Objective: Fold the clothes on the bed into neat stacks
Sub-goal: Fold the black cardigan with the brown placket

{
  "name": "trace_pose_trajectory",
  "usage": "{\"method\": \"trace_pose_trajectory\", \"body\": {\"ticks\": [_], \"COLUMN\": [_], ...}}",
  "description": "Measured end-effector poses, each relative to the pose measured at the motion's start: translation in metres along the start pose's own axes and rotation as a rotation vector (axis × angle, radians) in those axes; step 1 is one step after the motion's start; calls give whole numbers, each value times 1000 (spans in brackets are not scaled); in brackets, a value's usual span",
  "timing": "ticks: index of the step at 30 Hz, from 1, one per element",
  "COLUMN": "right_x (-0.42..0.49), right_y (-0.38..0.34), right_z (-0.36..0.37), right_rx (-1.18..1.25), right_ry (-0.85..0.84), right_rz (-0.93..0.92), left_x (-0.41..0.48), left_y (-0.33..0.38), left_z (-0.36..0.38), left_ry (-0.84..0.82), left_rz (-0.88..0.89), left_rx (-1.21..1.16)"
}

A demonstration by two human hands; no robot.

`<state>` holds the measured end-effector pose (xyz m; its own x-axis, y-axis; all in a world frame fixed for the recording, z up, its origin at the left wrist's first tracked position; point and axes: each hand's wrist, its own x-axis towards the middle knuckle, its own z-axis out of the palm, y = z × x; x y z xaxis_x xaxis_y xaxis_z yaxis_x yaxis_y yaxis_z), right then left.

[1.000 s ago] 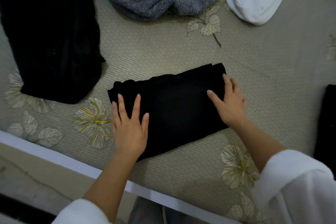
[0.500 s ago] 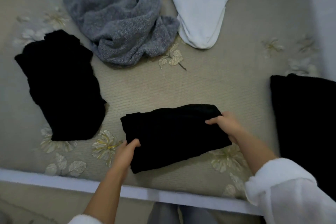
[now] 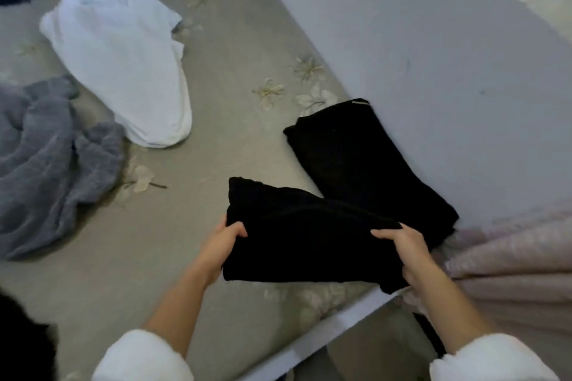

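Lifted since the earlier view, where it lay flat under my palms, the folded black garment [image 3: 303, 241] now sits between my hands. Left hand [image 3: 219, 249] grips its left edge, fingers curled over the top; right hand [image 3: 408, 249] grips its right edge likewise. Its far right corner overlaps a second folded black piece [image 3: 365, 158] lying on the bed [image 3: 216, 133] against the wall [image 3: 433, 71].

a home bedroom: bed [image 3: 216, 133] strewn with clothes [image 3: 123, 65]
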<state>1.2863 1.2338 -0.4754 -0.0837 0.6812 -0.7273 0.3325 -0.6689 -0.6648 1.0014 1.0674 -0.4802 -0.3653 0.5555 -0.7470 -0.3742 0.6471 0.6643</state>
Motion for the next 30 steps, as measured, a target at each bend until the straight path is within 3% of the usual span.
{"method": "trace_pose_trajectory", "body": {"ticks": [9, 14, 16, 19, 20, 23, 25, 27, 30], "right_x": [47, 75, 84, 91, 93, 99, 104, 110, 121], "right_y": [-26, -30, -22, -4, 0, 5, 2, 1, 8], "right_z": [-62, -69, -63, -47, -42, -31, -26, -21, -22], "right_rx": [467, 638, 618, 443, 369, -78, -472, -749, -954], "right_ry": [324, 367, 337, 331, 363, 485, 483, 317, 4], "right_rz": [-7, -2, 37, 147, 169, 77, -134, -306, -313], "left_x": [81, 121, 141, 170, 175, 179, 183, 187, 189], "left_y": [171, 236, 239, 203, 185, 136, 112, 93, 71], "left_z": [149, 196, 201, 201, 201, 208, 213, 212, 201], "left_ry": [-251, -207, -108, 222, 250, 141, 25, -92, -138], "left_rz": [241, 400, 504, 611, 587, 628, 674, 565, 278], "left_rx": [448, 547, 623, 995, 1106, 1286, 1417, 1523, 1530]}}
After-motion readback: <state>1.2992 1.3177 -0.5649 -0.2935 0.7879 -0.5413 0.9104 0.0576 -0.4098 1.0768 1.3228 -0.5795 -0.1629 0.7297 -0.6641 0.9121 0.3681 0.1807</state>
